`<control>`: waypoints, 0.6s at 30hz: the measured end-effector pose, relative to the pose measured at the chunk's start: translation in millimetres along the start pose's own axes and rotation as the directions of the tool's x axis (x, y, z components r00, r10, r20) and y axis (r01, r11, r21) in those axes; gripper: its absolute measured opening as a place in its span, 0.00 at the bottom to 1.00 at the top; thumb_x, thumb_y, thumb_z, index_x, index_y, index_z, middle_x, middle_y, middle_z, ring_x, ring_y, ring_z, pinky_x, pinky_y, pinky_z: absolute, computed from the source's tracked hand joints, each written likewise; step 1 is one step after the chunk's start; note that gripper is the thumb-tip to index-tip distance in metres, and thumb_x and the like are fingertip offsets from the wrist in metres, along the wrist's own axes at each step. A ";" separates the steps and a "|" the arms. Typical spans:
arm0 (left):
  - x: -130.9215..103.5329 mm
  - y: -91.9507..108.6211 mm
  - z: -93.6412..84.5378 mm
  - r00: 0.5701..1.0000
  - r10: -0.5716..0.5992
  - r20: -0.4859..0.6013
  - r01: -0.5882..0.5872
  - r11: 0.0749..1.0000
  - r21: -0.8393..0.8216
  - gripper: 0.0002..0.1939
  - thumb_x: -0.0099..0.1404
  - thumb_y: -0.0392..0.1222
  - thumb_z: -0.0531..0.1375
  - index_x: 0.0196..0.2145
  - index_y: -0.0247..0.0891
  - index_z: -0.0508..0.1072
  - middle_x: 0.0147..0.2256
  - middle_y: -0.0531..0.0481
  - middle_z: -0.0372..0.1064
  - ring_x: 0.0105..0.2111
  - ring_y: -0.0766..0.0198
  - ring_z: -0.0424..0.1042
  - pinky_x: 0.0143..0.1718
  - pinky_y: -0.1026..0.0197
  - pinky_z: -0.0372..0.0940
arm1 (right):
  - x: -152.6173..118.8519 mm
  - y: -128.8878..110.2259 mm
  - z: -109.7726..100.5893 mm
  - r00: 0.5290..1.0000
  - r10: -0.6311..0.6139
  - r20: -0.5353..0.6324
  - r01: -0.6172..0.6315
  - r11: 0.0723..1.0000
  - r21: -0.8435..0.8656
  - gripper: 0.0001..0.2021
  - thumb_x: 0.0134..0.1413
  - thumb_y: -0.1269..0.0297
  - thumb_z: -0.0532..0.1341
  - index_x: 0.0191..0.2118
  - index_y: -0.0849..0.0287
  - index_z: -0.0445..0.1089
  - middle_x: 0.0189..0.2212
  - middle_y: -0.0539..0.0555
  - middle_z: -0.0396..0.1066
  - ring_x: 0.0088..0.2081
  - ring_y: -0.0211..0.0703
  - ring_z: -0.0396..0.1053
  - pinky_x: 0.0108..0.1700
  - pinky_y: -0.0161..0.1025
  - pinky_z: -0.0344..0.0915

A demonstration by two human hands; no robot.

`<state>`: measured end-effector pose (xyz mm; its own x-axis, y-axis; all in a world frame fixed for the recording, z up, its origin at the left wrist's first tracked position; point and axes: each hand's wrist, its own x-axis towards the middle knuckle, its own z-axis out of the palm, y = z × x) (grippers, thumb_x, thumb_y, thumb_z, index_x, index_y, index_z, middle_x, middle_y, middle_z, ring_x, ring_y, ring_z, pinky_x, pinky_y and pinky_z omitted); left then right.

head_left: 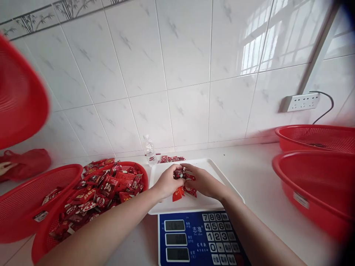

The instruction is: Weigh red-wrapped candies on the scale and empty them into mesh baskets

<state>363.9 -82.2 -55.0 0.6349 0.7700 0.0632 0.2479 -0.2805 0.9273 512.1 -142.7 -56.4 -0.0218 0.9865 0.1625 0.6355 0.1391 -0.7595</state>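
Over the white tray [163,205] of a blue scale [194,236], my two hands come together around several small red wrapped packets [190,190]. My left hand [167,181] curls its fingers and thumb about a dark red packet [178,173]. From the other side my right hand [204,180] cups the same bunch, its fingers bent over the patterned red packets. An orange-red packet [178,193] shows below the left thumb. The hands partly hide the bunch, and the fingertips are covered in places.
A red basket [144,173] heaped with similar packets stands at the left, next to another red basket [19,199]. Behind the tray are a clear plastic bottle [149,149] and more packets [170,159]. Red baskets [313,188] stand at the right. A person's hand [4,168] shows far left.
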 end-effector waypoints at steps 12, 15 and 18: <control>12.7 40.3 19.3 0.961 0.277 -0.014 -0.271 0.946 0.178 0.20 0.53 0.29 0.56 0.45 0.40 0.66 0.42 0.49 0.70 0.42 0.62 0.70 0.45 0.60 0.64 | -15.8 -10.6 -36.6 0.961 -0.061 -0.268 0.029 0.992 -0.121 0.21 0.46 0.71 0.56 0.49 0.54 0.63 0.43 0.56 0.69 0.39 0.43 0.69 0.39 0.38 0.64; 28.2 61.6 38.5 0.933 0.357 0.034 -0.357 0.914 0.191 0.20 0.53 0.29 0.56 0.45 0.40 0.66 0.41 0.50 0.71 0.40 0.63 0.71 0.43 0.60 0.64 | -28.8 -7.6 -63.5 0.923 -0.090 -0.373 0.007 0.976 -0.219 0.21 0.46 0.71 0.57 0.49 0.54 0.64 0.43 0.56 0.68 0.39 0.44 0.68 0.39 0.38 0.64; 48.6 81.0 66.3 0.901 0.424 0.096 -0.435 0.884 0.174 0.20 0.53 0.30 0.57 0.45 0.40 0.66 0.41 0.50 0.71 0.40 0.62 0.70 0.43 0.61 0.64 | -44.5 0.9 -92.2 0.882 -0.078 -0.464 -0.084 0.944 -0.318 0.20 0.46 0.70 0.57 0.49 0.53 0.64 0.43 0.55 0.68 0.39 0.44 0.68 0.38 0.38 0.63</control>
<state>463.3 -105.4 -1.3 0.7469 0.5197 0.4148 0.0703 -0.6821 0.7279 584.8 -194.5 -6.2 0.2894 0.8190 0.4954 0.8476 0.0212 -0.5303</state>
